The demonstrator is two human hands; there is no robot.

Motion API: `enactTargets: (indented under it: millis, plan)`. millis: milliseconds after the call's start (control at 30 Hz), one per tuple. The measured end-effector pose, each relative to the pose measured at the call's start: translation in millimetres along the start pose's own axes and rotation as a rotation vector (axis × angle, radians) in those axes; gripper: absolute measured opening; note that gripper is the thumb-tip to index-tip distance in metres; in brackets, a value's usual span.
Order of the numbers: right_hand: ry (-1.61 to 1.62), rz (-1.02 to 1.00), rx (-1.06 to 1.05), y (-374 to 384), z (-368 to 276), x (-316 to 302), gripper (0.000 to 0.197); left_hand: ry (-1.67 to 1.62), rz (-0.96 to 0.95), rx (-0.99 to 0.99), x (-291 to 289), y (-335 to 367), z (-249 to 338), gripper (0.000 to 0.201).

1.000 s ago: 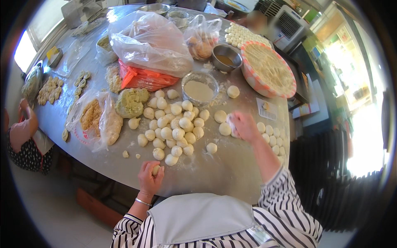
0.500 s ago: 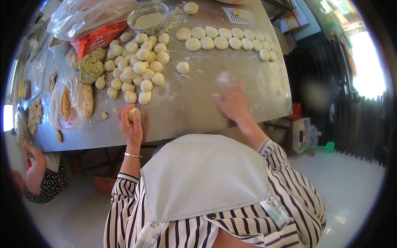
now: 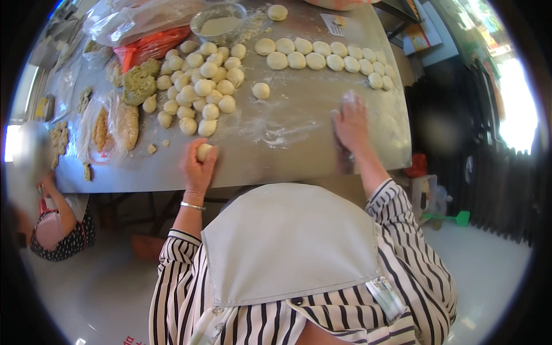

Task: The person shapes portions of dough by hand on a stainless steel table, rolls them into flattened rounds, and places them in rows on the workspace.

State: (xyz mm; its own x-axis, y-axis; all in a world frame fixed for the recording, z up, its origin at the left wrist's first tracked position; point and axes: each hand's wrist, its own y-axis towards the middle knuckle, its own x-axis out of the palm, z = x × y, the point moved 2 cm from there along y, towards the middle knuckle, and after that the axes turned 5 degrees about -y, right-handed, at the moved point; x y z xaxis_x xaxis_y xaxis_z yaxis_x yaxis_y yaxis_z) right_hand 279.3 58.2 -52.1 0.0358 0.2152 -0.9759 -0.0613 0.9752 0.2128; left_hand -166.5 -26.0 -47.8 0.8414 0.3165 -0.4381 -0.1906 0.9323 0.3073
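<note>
My left hand (image 3: 198,168) is closed around a pale dough ball (image 3: 204,152) close to the near edge of the metal table (image 3: 299,161). My right hand (image 3: 351,123) lies flat on the tabletop at the right, fingers stretched and whitened with flour, holding nothing I can see. Between the hands is a smear of white flour (image 3: 276,137). Beyond my left hand sits a pile of dough balls (image 3: 203,87). One lone ball (image 3: 261,91) rests to the right of it. Flattened dough rounds (image 3: 315,61) form two rows farther back.
Left of the pile lie a green dough-like mass (image 3: 141,81), a plastic bag (image 3: 118,123) around brownish food, and a red bag (image 3: 150,49). A clear bowl of flour (image 3: 218,24) stands at the back. Another person's arm (image 3: 62,208) shows at the far left.
My right hand has slid farther right across the tabletop and slowed. A flour smear shows more plainly behind it. The left hand still holds the dough ball; the whole view has shifted slightly.
</note>
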Motion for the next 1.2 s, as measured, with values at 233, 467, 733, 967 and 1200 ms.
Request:
enactTargets:
  millis: [233, 467, 733, 967, 1200]
  plan:
    - [0.612, -0.300, -0.503, 2.5, -119.9, -30.5, 0.056, 0.060, -0.013, 0.017, 29.4, -3.8, 34.2, 0.028]
    - [0.641, -0.124, -0.451, 91.1, -151.7, -36.5, 0.058, 0.085, 0.005, 0.023, 60.7, 4.0, 53.9, 0.035]
    - [0.571, -0.453, -0.317, 61.5, -111.7, -37.6, 0.050, -0.010, -0.080, 0.078, 103.9, 13.0, 66.5, 0.039]
    - [0.508, -0.258, -0.182, -7.1, -32.4, -43.4, 0.035, 0.123, -0.250, 0.151, 133.9, 18.1, 76.3, 0.034]
    - [0.396, -0.021, -0.251, -19.3, -33.1, -45.5, 0.024, 0.310, -0.311, 0.104, 136.6, 17.9, 85.8, 0.028]
